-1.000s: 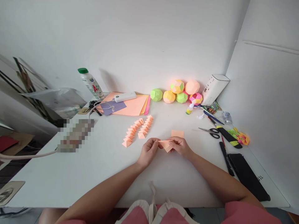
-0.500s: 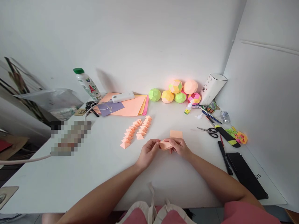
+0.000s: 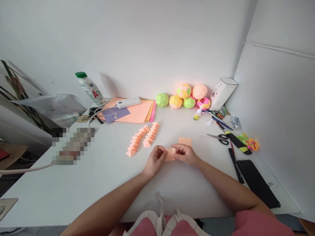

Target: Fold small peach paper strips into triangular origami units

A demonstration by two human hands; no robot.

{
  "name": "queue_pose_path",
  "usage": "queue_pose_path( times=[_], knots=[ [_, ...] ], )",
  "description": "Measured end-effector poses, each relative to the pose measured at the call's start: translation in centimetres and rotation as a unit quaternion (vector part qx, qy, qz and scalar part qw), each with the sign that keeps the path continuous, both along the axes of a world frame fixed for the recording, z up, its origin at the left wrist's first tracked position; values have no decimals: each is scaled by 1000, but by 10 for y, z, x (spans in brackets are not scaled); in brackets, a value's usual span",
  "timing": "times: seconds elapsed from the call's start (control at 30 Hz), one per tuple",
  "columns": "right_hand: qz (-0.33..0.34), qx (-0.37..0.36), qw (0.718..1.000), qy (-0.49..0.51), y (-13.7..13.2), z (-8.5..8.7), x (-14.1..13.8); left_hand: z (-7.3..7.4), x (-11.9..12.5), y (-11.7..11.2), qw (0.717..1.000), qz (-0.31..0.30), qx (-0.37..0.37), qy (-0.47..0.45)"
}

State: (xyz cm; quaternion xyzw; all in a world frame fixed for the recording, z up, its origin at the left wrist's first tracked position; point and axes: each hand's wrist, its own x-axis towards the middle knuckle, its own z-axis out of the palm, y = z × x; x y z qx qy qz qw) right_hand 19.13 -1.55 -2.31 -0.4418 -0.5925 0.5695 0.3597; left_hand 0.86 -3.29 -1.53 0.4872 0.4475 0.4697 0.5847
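Observation:
A small piece of peach paper [image 3: 170, 155] is held between both hands above the white table. My left hand [image 3: 157, 158] pinches its left side, thumb on top. At its right edge, my right hand [image 3: 186, 154] has thumb and fingertips closed on the paper. Another peach paper square [image 3: 185, 141] lies flat just behind my right hand. Two rows of folded peach paper pieces stand to the left: a longer row [image 3: 135, 141] and a shorter row [image 3: 152, 133]. The undersides of the held paper and some fingertips are hidden.
Several faceted paper balls [image 3: 184, 91] are by the wall. A glue bottle [image 3: 197, 114], scissors [image 3: 223, 139], a utility knife [image 3: 238, 143] and a black phone [image 3: 259, 183] lie right. Paper sheets [image 3: 137, 113] under a power bank [image 3: 128, 102] and a white bottle [image 3: 90, 89] are back left.
The held paper has shifted slightly left and lies flatter, with more of its face showing. My right fingers have moved to its right edge. The view has shifted slightly.

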Motion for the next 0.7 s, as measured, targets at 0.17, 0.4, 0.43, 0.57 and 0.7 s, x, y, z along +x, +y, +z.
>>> queue_pose_path(
  times=[0.17, 0.4, 0.43, 0.57, 0.7],
  knots=[
    [2, -17, 999, -38, 0, 2, 1, -1, -2, 0, 998, -33, 54, 17],
    [-8, -38, 999, -4, -2, 8, -2, -5, -3, -1, 996, -50, 69, 11],
    [-3, -35, 999, -6, -2, 9, -2, -6, -3, -1, 997, -48, 63, 9],
    [5, -3, 1000, -20, -2, 10, -2, -8, -3, -1, 998, -41, 38, 16],
    [-1, 21, 1000, -11, -2, 8, -2, -12, -3, -1, 996, -35, 42, 65]
  ],
)
